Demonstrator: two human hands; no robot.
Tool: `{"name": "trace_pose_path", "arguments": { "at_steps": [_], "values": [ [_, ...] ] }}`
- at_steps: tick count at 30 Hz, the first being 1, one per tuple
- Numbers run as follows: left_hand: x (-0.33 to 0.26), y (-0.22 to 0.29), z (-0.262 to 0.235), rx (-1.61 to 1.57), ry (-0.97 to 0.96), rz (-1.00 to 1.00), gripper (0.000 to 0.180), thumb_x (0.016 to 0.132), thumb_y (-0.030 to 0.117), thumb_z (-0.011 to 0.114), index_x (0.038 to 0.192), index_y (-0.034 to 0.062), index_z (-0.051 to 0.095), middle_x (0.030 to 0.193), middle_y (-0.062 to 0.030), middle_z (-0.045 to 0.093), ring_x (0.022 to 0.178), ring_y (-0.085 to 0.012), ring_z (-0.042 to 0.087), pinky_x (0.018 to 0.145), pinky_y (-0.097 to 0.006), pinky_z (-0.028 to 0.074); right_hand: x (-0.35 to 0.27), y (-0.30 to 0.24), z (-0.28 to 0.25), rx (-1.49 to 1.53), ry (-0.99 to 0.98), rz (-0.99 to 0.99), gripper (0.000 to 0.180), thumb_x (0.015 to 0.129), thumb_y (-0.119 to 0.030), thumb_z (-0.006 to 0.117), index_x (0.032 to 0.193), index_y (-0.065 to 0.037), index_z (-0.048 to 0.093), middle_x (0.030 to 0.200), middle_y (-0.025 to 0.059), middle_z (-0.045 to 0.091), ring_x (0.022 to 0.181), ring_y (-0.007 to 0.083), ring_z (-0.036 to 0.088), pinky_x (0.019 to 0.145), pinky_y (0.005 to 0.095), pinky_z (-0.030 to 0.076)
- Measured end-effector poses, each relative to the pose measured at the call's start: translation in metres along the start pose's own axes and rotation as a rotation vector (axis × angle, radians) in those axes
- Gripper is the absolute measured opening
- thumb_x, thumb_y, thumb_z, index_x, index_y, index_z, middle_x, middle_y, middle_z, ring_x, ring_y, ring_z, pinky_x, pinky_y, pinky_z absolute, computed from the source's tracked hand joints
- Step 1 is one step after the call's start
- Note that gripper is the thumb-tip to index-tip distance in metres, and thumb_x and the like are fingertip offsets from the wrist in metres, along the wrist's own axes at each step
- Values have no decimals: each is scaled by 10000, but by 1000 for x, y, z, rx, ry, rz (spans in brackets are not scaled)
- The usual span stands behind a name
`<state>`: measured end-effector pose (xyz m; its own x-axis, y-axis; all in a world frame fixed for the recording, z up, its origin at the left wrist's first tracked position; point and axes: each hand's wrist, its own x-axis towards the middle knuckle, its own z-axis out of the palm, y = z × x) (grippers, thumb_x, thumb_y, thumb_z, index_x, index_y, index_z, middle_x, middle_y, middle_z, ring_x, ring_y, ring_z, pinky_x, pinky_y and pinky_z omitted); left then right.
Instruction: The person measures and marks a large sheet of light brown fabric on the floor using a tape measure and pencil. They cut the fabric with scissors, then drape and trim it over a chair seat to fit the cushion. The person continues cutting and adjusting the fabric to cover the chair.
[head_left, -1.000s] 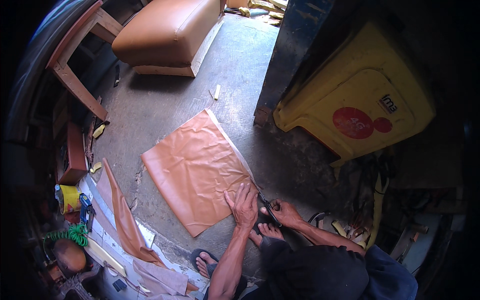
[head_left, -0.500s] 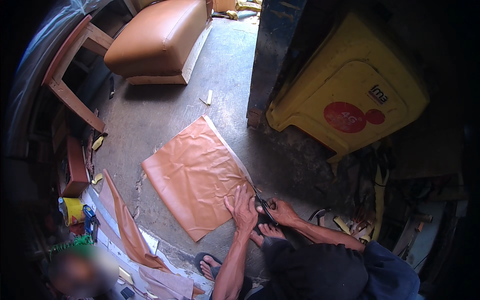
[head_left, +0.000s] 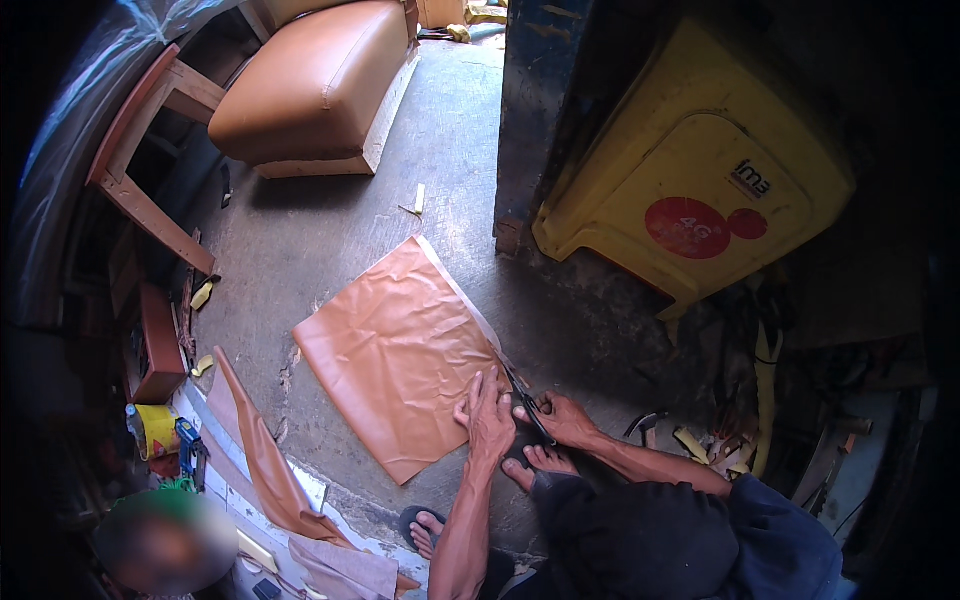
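A creased sheet of brown leather-like upholstery material (head_left: 385, 355) lies on the floor, a pale strip showing along its right edge. My left hand (head_left: 489, 420) rests on the sheet's lower right corner, fingers stretched out and pressing on the material. Just right of it, my right hand (head_left: 562, 420) grips a pair of dark scissors (head_left: 527, 405). The blades point up and away along the sheet's right edge, at the material; how wide they are parted is too small to tell. My feet are close below both hands.
A brown padded seat (head_left: 310, 85) sits at the back left, near a wooden frame (head_left: 150, 215). To the right are a dark post (head_left: 535, 120) and a yellow plastic stool (head_left: 690, 180). Leather offcuts (head_left: 262, 455) and a yellow can (head_left: 155, 430) lie left; a hammer-like tool (head_left: 648, 430) lies right.
The whole view has shifted slightly. Both hands keep nearly the same places, the left on the sheet and the right on the scissors at its edge.
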<state>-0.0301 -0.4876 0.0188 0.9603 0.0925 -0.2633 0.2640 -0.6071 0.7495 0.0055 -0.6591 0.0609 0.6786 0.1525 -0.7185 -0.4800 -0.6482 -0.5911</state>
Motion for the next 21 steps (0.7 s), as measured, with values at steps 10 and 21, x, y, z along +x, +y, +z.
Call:
{"name": "trace_pose_path", "arguments": {
  "at_steps": [10,21],
  "values": [
    [-2,-2,-4,-16,-11,31,563,1000,207,512,1544,100,416,1405,-130,587,1516,-325,283,1137,-540,157,-3,0,-1,-18,27,-22,902,772,-733,727,1078,113,662,910,273,715,871,347,725,776,421,547],
    [-7,-3,-12,-120,-29,32,239,1012,172,495,1229,89,549,1570,-83,469,1516,-334,286,1139,-532,169,0,-7,0,-18,0,-3,943,766,-749,720,1131,118,650,990,286,714,956,363,719,815,425,546]
  ]
}}
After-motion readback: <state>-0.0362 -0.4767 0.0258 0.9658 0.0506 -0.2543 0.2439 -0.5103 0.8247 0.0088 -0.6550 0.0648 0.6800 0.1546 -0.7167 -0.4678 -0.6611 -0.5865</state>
